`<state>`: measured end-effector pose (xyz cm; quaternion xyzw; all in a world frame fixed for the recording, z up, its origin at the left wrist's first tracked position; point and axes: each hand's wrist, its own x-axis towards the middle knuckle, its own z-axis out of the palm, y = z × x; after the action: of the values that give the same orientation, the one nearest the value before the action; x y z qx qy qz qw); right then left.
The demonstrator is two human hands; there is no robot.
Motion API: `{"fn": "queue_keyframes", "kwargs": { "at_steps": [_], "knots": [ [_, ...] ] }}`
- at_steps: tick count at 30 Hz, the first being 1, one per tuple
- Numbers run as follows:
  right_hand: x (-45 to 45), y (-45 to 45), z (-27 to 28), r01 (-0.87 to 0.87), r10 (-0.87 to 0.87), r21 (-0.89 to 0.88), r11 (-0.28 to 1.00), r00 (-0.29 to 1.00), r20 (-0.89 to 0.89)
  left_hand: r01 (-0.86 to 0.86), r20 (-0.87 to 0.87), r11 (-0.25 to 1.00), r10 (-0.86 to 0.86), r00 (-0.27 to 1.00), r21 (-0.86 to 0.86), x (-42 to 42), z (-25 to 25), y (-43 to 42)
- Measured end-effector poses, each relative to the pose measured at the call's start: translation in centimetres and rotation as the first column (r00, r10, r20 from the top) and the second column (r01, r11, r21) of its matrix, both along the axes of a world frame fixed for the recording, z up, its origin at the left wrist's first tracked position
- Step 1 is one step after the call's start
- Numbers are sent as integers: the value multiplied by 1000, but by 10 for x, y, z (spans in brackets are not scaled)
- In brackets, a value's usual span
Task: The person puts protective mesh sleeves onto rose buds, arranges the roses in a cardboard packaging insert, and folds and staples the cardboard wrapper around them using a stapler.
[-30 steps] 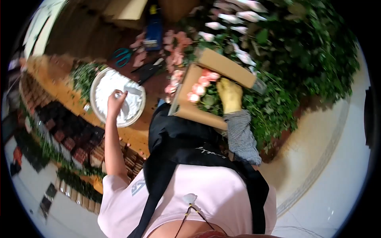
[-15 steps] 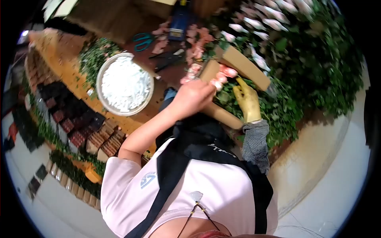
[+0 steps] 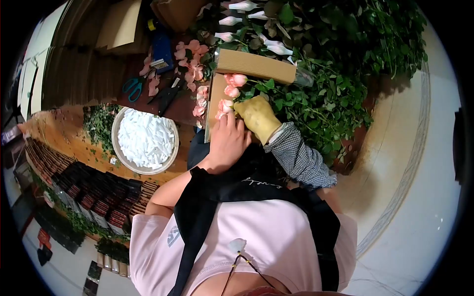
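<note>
My left hand (image 3: 229, 140), bare, has its fingers bent together just below a pink rose (image 3: 225, 106); what they grip is hidden. Against the same rose, from the right, rests my right hand (image 3: 258, 117) in a yellow glove, its fingers curled in and their hold hidden. More pink roses (image 3: 235, 80) lie above, their stems running right into green leaves. Under the flowers is a brown cardboard sheet (image 3: 216, 91), with a ribbed cardboard strip (image 3: 256, 65) across the stems.
A round tub (image 3: 176, 148) of small white tubes stands at the left. Teal scissors (image 3: 132, 90), a black tool (image 3: 170, 96), a blue object (image 3: 162, 52) and loose pink petals (image 3: 195, 69) lie beyond. White-wrapped buds (image 3: 242, 6) and leafy stems (image 3: 345, 93) fill the upper right.
My left hand has gone from the tub of white tubes to the roses, meeting my gloved right hand. The gloved hand opened its fingers midway and has now curled them beside the lower rose.
</note>
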<state>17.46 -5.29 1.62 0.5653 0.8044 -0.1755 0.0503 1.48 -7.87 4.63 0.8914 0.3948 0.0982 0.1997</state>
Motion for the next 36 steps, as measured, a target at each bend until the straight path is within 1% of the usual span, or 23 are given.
{"fn": "queue_keyframes", "kwargs": {
  "at_steps": [2,4,6,7,8,10,12,13,14,15,16,17,19,20,22,23,24,26,28,30,32,34,36],
  "knots": [
    [7,-4,12,1,-2,-15,1000,1000,-26,-112,87,993,115,990,-37,7,-6,-1],
    [12,-5,14,-1,0,-19,1000,999,-51,-115,79,993,117,990,-31,12,-15,1],
    [15,-1,9,214,-213,-21,977,948,-238,-138,-48,986,142,989,93,15,-23,6],
    [18,1,17,337,-338,-70,939,865,-370,-128,-50,987,133,990,102,15,-27,8],
    [17,5,26,495,-514,-139,857,832,-207,-125,-75,986,133,988,108,15,-31,9],
    [19,12,21,509,-522,-117,853,834,-179,-97,-103,988,109,989,118,14,-30,14],
    [13,16,2,270,-271,-37,962,936,-223,-108,-141,994,109,984,13,16,-24,24],
    [7,21,6,116,-117,-19,993,988,-98,-96,-52,995,97,994,20,15,-21,33],
    [11,16,-8,89,-84,51,995,991,-106,-83,-54,996,85,995,26,16,-21,37],
    [13,14,-12,64,-51,123,990,993,-110,-52,7,990,52,999,132,17,-23,40],
    [17,10,-15,79,-64,117,990,990,-124,-27,67,971,12,998,236,17,-25,41],
    [21,6,-17,93,-77,111,989,988,-137,-11,4,993,11,1000,114,15,-29,36],
    [25,8,10,279,-300,-123,952,928,-220,-14,-31,998,16,999,60,17,-36,37],
    [24,7,12,275,-297,-125,953,929,-220,-29,-69,1000,29,997,5,17,-38,37],
    [24,4,14,539,-522,-2,842,814,-255,-31,-64,999,30,997,-17,16,-35,36],
    [24,6,-1,476,-472,-14,879,868,-154,-23,-59,999,21,998,-33,17,-34,37],
    [18,6,1,432,-423,35,901,895,-146,-18,-58,999,16,998,-30,16,-35,37],
    [4,17,20,418,-419,-23,908,908,-23,1,-66,1000,-2,998,-26,12,-37,40],
    [5,17,6,454,-451,54,889,891,-55,25,-38,1000,-25,999,1,8,-33,45],
    [7,20,-8,549,-537,53,834,831,-145,54,-47,997,-57,997,-61,4,-24,50],
    [16,22,-3,516,-507,3,857,843,-180,39,-12,999,-39,999,1,-2,-27,55],
    [23,21,-5,430,-434,-75,900,861,-267,0,220,981,44,974,-193,-14,-27,70],
    [22,18,-8,442,-445,-75,894,855,-266,-115,282,735,393,875,-668,-26,-22,87]
  ]
}}
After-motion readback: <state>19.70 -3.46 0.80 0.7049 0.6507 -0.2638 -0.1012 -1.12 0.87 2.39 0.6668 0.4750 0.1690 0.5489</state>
